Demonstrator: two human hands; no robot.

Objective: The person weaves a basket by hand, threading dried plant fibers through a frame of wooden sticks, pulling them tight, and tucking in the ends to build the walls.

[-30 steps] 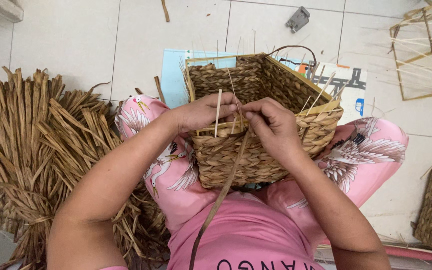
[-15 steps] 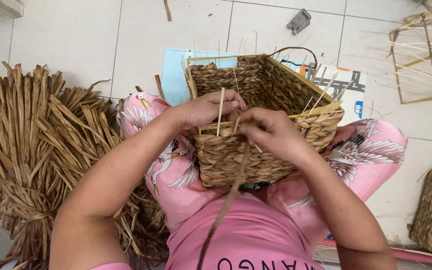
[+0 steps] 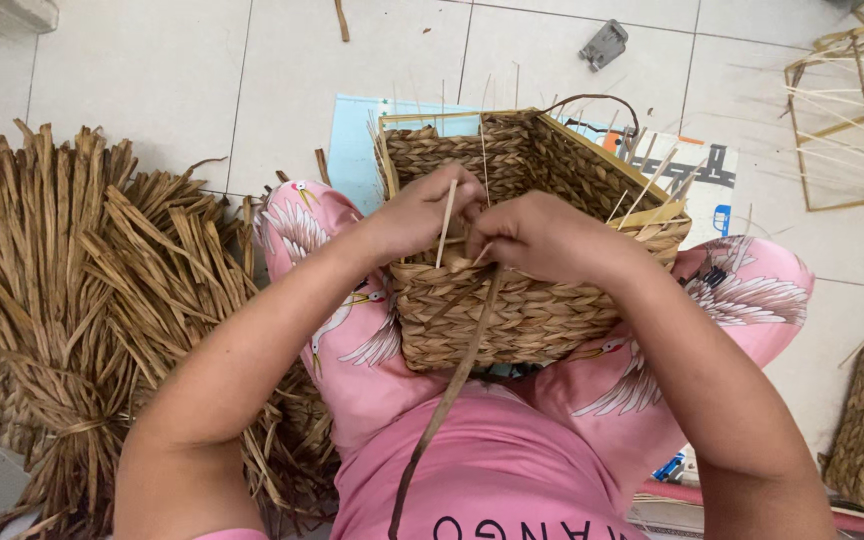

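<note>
Woven basket [image 3: 522,300] rim hidden by left hand [image 3: 422,215], right hand [image 3: 542,235].

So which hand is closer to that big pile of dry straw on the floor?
Left. The left hand grips the basket's near rim on the side toward the straw pile; the right hand is on the far side of it.

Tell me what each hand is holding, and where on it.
Both hands grip the woven basket at its near rim: the left hand beside an upright stick, the right hand pinching the long fibre strand at its upper end.
</note>
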